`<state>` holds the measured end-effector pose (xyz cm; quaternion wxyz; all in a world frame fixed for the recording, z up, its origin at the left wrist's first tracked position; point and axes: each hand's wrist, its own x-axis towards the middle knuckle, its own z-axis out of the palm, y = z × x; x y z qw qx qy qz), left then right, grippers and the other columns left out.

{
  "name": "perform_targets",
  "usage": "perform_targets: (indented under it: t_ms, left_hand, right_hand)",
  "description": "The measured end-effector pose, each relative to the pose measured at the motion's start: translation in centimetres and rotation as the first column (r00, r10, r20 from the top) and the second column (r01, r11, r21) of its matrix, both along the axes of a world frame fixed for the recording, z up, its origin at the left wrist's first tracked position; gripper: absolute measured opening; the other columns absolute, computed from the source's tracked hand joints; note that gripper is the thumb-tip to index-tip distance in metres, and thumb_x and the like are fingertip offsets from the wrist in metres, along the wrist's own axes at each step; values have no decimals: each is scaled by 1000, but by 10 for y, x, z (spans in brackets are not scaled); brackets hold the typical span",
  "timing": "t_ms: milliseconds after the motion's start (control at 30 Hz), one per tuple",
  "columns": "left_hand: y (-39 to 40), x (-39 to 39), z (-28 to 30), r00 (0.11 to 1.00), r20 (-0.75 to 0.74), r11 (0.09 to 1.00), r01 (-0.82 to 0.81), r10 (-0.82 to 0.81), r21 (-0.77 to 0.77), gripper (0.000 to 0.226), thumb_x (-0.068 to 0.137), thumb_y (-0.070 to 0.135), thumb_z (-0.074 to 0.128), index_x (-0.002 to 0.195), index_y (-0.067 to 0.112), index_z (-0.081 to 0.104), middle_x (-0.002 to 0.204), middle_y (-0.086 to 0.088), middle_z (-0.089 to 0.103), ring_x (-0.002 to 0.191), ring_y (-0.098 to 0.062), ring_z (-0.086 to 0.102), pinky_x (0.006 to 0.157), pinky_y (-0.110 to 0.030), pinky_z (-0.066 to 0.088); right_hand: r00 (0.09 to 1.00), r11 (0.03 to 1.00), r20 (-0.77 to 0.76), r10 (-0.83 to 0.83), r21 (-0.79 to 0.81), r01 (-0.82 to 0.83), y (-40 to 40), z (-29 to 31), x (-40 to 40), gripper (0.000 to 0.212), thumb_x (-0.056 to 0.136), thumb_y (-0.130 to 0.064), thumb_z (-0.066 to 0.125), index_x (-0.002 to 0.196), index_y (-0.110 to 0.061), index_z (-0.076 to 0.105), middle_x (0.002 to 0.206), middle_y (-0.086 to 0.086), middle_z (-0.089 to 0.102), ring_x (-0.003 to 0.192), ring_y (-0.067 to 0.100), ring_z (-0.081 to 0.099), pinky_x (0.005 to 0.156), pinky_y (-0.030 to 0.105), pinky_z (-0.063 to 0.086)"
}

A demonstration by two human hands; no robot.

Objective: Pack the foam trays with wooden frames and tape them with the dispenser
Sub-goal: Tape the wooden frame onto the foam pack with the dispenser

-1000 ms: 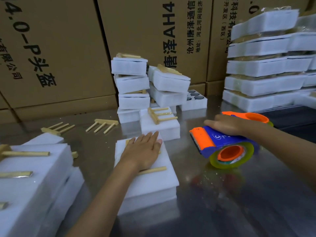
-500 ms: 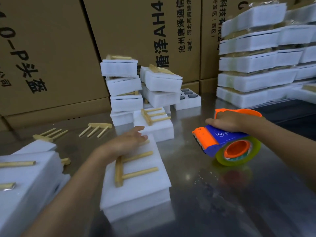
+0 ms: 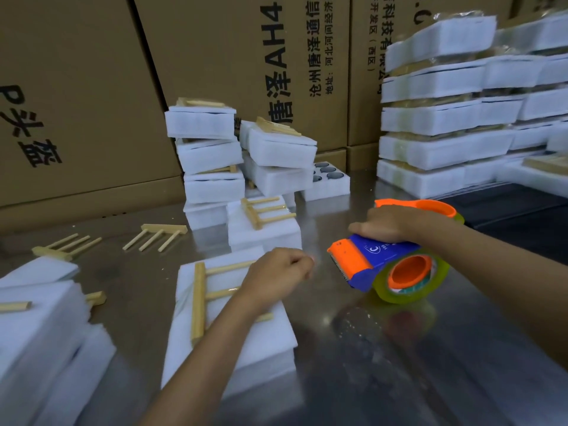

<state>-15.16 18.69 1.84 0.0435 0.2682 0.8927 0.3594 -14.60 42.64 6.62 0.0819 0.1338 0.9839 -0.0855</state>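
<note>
Right hand [image 3: 384,226] gripping tape dispenser [image 3: 390,269], left hand [image 3: 276,276] curled, maybe pinching tape, over foam tray [image 3: 246,339]

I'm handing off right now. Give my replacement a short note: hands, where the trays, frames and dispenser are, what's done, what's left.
Right hand grips the tape dispenser, which hangs just above the steel table.
Left hand is curled by the dispenser's cutter; whether it pinches tape is unclear.
Front foam tray has a wooden frame on top, not visibly taped.
Left: tape it, then the remaining trays and loose frames.
</note>
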Motion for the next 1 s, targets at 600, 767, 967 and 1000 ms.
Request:
perform_targets:
  t_ms: [600, 767, 967, 1000]
  left_hand:
    - [-6, 0, 2, 982, 157, 939, 44, -103, 342, 37, 91, 30, 56, 54, 26, 56, 50, 14, 48, 48, -3, 41, 57, -24, 34]
    - [-6, 1, 6, 975, 180, 911, 47, -132, 411, 21, 78, 35, 50, 66, 20, 58, 55, 8, 48, 50, -9, 45, 56, -25, 37]
    - [-6, 1, 5, 974, 173, 893, 54, -145, 447, 20, 76, 34, 48, 69, 18, 58, 52, 7, 48, 59, -16, 46, 67, -32, 39]
    - [-7, 1, 5, 976, 165, 892, 56, -144, 448, 20, 76, 33, 48, 69, 19, 59, 51, 8, 49, 60, -16, 47, 67, -32, 39]
  right_hand:
    - [988, 780, 49, 148, 608, -147, -85, -23, -4, 35, 91, -51, 42, 99, -20, 56, 91, 2, 59, 78, 23, 51, 65, 32, 37]
    - [997, 844, -53, 60, 535, -22, -77, -13, 8, 45, 94, -52, 39, 110, -18, 64, 94, 5, 61, 84, 23, 56, 64, 31, 34]
    - [944, 862, -329, 10, 481, 158, -70, -14, 33, 41, 96, -47, 35, 71, -17, 50, 66, 1, 45, 59, 18, 42, 53, 28, 26]
    - [912, 863, -410, 10, 464, 199, -67, -15, 37, 41, 96, -42, 38, 63, -18, 45, 61, 1, 42, 54, 19, 38, 50, 27, 21]
